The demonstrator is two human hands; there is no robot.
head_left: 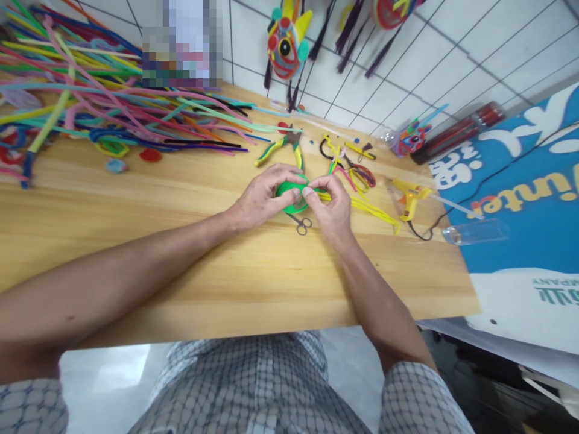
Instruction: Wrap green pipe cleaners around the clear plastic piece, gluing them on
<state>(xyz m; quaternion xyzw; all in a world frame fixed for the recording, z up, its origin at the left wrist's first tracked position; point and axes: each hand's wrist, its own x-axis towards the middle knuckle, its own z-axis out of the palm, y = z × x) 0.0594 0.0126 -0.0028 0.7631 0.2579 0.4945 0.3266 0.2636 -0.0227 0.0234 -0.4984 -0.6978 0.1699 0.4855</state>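
Near the middle of the table, my left hand (266,196) holds a round coil of bright green pipe cleaner (297,209) between thumb and fingers. My right hand (333,208) pinches the coil's right edge, its thumb and forefinger meeting close to the left thumb. The fingers partly cover the coil. Small dark scissors (302,225) lie just below it. Yellow pipe cleaners (373,211) stretch out to the right from behind my right hand. Yellow-and-green pliers (284,144) rest with spread handles just beyond my left hand.
A heap of colourful pipe cleaners (104,90) fills the back left. Red-handled scissors (362,175) lie behind my right hand. A yellow glue gun (411,196) with a black cord is at right, near a clear bottle (474,231). Colourful tasselled ornaments (287,48) hang on the tiled wall.
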